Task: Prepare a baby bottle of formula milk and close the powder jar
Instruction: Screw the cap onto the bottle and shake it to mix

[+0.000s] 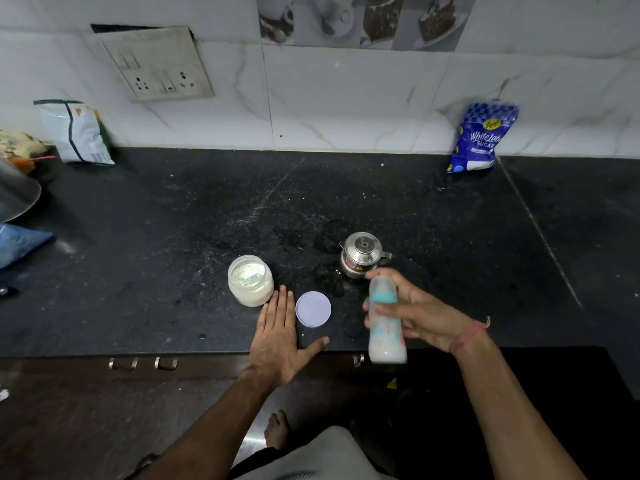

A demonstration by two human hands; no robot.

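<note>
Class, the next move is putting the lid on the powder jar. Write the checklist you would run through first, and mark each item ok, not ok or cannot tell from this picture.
1. Lid within reach: ok, it lies flat on the counter between the two hands.
2. Left hand free to pick it up: ok, it rests open and flat on the counter beside the lid.
3. Powder jar upright and steady: ok, it stands open just beyond the left hand.
4. Jar mouth clear: not ok, a scoop seems to lie inside.
5. Baby bottle capped: ok, held in the right hand, teal collar on, milky inside.
6. Bottle fully mixed: cannot tell, it is blurred.
</note>
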